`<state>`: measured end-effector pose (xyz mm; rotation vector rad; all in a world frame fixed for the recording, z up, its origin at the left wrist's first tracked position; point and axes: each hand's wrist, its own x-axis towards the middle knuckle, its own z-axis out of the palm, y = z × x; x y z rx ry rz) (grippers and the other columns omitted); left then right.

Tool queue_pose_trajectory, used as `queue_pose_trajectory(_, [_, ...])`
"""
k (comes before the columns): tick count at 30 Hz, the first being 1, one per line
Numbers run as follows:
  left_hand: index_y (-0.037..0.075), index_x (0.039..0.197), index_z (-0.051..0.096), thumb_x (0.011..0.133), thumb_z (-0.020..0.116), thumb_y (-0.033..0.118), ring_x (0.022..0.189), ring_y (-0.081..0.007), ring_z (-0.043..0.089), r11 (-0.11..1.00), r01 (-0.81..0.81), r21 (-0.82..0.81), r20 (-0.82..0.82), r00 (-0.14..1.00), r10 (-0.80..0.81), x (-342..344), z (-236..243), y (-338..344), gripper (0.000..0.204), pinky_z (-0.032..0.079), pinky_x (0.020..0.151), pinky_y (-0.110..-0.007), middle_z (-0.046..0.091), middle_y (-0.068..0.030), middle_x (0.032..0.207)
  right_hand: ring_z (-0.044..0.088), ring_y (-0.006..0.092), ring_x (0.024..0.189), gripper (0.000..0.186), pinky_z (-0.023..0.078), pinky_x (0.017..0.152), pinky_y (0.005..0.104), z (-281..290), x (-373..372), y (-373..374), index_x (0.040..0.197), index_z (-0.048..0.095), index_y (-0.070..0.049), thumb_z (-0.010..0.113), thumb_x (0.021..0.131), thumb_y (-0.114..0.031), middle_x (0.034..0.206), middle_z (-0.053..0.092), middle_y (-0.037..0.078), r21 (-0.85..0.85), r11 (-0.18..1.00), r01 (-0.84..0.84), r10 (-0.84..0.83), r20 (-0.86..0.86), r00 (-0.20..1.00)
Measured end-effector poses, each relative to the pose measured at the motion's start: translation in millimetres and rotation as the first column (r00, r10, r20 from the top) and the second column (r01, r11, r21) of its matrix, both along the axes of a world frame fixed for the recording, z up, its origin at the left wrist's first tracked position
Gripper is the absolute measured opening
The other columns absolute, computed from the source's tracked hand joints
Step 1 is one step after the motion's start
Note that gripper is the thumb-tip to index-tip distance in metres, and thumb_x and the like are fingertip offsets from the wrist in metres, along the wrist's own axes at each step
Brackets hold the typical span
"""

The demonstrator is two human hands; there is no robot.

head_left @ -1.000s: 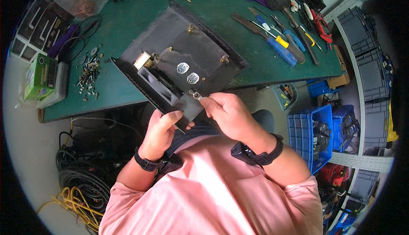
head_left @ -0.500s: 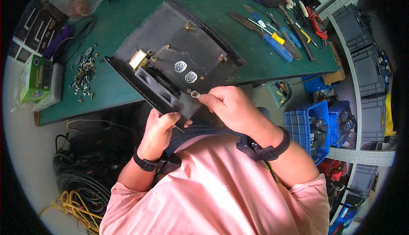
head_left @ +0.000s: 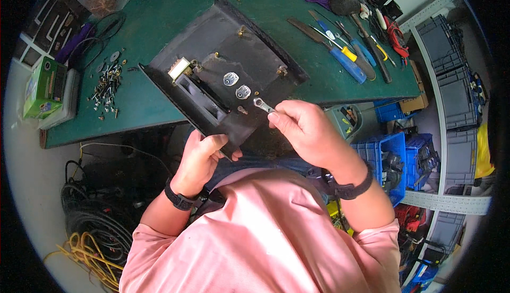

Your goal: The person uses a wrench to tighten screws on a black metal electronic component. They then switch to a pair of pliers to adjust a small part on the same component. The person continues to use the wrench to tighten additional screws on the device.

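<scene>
A black metal panel (head_left: 175, 43) with bent-up sides rests tilted over the near edge of the green workbench. My left hand (head_left: 202, 152) is closed on its near corner, thumb on top. Pinched in my right hand (head_left: 303, 128) is a small ring spanner (head_left: 261, 105), its ring end held just above the panel. Close to that ring a brass-coloured post (head_left: 243, 110) stands on the panel, apart from the spanner. Two round silver sockets (head_left: 243, 92), a small transformer (head_left: 180, 69) and several brass posts are fixed on the panel.
Loose screws and washers (head_left: 106, 88) lie in a pile at the left of the workbench (head_left: 143, 112), near a green box (head_left: 45, 85). Files and screwdrivers (head_left: 348, 64) lie at the right. Blue crates (head_left: 374, 149) stand below, beside a shelf rack. Coiled cables (head_left: 95, 229) lie at lower left.
My right hand has drawn the spanner up and to the right, off the post near the panel's near edge. My left hand keeps its hold on the corner.
</scene>
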<state>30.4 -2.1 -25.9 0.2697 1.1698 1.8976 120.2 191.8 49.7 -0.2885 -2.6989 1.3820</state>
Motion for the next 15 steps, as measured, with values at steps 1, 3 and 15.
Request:
queue_pose_trajectory(1, [-0.01,0.116,0.049,0.081,0.051,0.017,0.07,-0.0234,0.064,1.0,-0.008,0.0,0.003,1.0,0.008,1,1,0,0.044,0.053,0.065,-0.032,0.063,-0.0168,0.088,0.055,0.0219,0.064,0.025,0.043,0.061,0.0324,4,-2,2,0.079,0.061,0.004,0.056,0.091,-0.017,0.067,0.056,0.013,0.081,0.996,-0.024,0.026,-0.029,0.999])
queue_pose_trajectory(3, [-0.01,0.116,0.049,0.081,0.051,0.017,0.069,-0.0233,0.064,1.0,-0.023,0.001,0.009,1.0,0.023,2,4,0,0.044,0.053,0.065,-0.032,0.063,-0.0168,0.087,0.058,0.0285,0.067,0.023,0.044,0.063,0.0358,11,-8,3,0.081,0.062,0.004,0.057,0.09,-0.017,0.068,0.057,0.017,0.119,0.99,-0.078,0.082,-0.024,0.996])
queue_pose_trajectory(15, [-0.008,0.116,0.049,0.082,0.049,0.018,0.069,-0.0226,0.064,1.0,-0.012,-0.025,-0.024,1.0,0.011,2,-1,-2,0.044,0.052,0.064,-0.031,0.063,-0.0149,0.09,0.06,0.0394,0.071,0.033,0.048,0.063,0.0473,40,-36,5,0.071,0.062,-0.004,0.056,0.088,-0.031,0.07,0.06,0.019,0.579,0.74,-0.342,0.309,0.159,0.938])
